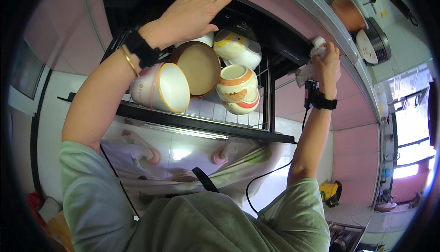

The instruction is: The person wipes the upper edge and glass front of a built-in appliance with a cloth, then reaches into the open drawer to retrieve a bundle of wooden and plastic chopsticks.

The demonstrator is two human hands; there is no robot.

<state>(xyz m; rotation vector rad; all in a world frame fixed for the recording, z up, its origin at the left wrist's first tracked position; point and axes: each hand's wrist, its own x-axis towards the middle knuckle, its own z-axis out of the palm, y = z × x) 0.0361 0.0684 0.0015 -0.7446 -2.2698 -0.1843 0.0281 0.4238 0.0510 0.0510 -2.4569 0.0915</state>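
Note:
My left hand (196,13) lies with fingers extended on the black front panel (137,6) of a built-in Midea appliance and grips nothing. Below its wrist, a pulled-out wire rack drawer (206,116) carries several dishes. A white bowl with a yellow rim (173,88) is tipped on its side at the left. Beside it stands a brown round dish (197,68), tilted. Patterned cups (238,83) are stacked upside down at the right, with a yellow-and-white bowl (237,47) behind them. At the panel's right end, my right hand (328,64) holds a crumpled pale cloth (306,73).
Pink cabinet fronts (355,149) run along the right under a metal-edged counter. On the counter are an orange-brown pot (349,13) and a dark rice cooker (380,40). A black cable (264,176) hangs by my right arm. A yellow bag (330,192) sits on the floor.

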